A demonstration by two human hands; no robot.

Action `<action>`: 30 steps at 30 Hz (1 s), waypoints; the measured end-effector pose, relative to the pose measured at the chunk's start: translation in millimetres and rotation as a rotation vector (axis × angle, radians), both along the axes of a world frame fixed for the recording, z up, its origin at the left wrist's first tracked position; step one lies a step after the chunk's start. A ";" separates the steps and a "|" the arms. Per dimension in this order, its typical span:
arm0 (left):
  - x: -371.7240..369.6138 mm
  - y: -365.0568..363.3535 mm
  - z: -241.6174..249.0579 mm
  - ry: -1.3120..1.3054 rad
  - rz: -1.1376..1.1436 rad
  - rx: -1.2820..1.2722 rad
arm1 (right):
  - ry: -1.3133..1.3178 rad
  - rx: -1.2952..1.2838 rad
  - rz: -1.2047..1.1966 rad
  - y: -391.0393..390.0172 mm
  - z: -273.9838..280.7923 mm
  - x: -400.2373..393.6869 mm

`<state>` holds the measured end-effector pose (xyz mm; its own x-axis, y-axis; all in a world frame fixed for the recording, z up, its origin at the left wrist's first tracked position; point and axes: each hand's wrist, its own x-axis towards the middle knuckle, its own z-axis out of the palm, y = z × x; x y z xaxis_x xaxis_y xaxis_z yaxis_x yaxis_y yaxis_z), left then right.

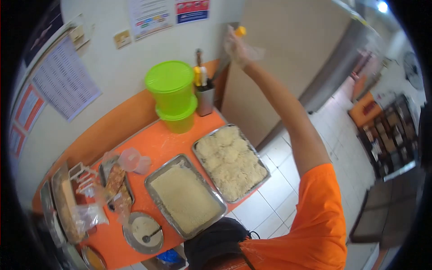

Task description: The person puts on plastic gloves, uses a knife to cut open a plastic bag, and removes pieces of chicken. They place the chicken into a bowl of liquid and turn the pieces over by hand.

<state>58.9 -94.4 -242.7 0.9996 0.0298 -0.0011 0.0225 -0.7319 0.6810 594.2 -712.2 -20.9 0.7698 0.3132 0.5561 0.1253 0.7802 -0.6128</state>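
Note:
My right hand [235, 47], in a loose clear plastic glove, is raised at the end of an outstretched arm beside the wall. It is closed around the yellow handle of a knife [220, 69], whose grey blade slants down toward the knife holder [206, 100]. Other handles, one yellow and one white, stick up from that metal holder. Just left of it stand two stacked lime-green lidded tubs [171, 92]. My left hand is out of the picture.
On the orange table [173, 143] lie a tray of pale crumbs [184, 195] and another of crumb-coated pieces [231, 164]. Left are a bowl with a spoon [143, 225], a tray of raw meat [116, 180] and plastic bags [90, 215]. A tall beige cabinet-like surface [279, 58] rises at right.

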 end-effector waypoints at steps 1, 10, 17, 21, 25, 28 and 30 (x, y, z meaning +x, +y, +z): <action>8.2 0.5 -0.7 -0.015 -0.041 0.001 | -0.065 0.130 0.245 -23.7 -2.0 18.7; 61.5 20.0 7.7 -0.165 -0.442 0.022 | 0.088 0.790 0.256 85.0 83.3 -179.0; 73.4 59.0 18.0 -0.230 -0.601 0.052 | 0.279 1.236 0.062 266.2 113.5 -307.2; 79.1 85.3 21.0 -0.255 -0.644 0.100 | 0.217 1.238 0.078 355.8 101.2 -318.1; 78.8 125.0 25.9 -0.271 -0.664 0.178 | 0.452 1.587 0.599 428.0 101.6 -346.2; 75.0 161.7 27.5 -0.267 -0.647 0.247 | 0.722 1.864 1.115 484.5 93.0 -360.7; 69.8 191.5 24.6 -0.257 -0.635 0.303 | 0.934 2.061 1.349 501.8 72.1 -356.8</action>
